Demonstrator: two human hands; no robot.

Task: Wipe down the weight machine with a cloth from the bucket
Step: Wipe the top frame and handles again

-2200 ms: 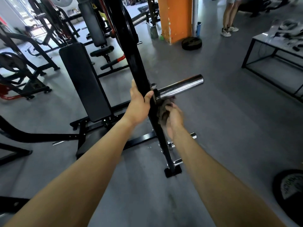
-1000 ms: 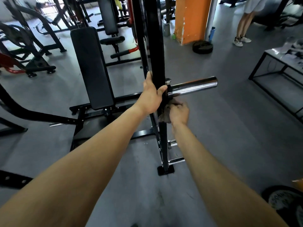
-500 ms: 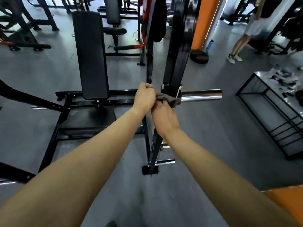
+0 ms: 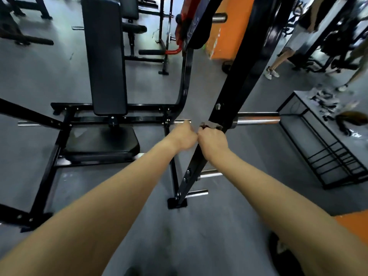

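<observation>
**A:** How many of each thing?

**B:** Two hands, one cloth (image 4: pixel 211 126) and one weight machine (image 4: pixel 127 106). The machine has one back pad (image 4: pixel 104 56) and one seat (image 4: pixel 101 145), both black. Its slanted black post (image 4: pixel 245 66) carries a long chrome bar (image 4: pixel 256 122) sticking out to the right of the hands, and two short pegs (image 4: pixel 211 173) lower down, below the right wrist.

**A:** And how are the hands held?

**B:** Both arms reach straight out, and the hands meet knuckle to knuckle at the post. The right hand (image 4: pixel 213 138) grips the bunched cloth and presses it against the post, just left of the chrome bar. Only a dark edge of the cloth shows above the fingers. The left hand (image 4: pixel 183 136) is curled like a fist, seen from the back, so I cannot tell whether it holds anything. A chrome stub shows just beyond it.

**A:** What about the room?

**B:** It has a grey gym floor (image 4: pixel 229 226). There is more black equipment beyond the hands on the left and an orange pillar (image 4: pixel 227 26) further ahead. To the right are a black-framed desk (image 4: pixel 298 97) with clutter on top and a person (image 4: pixel 280 60) standing. A weight plate (image 4: pixel 286 259) lies under the right forearm.
</observation>
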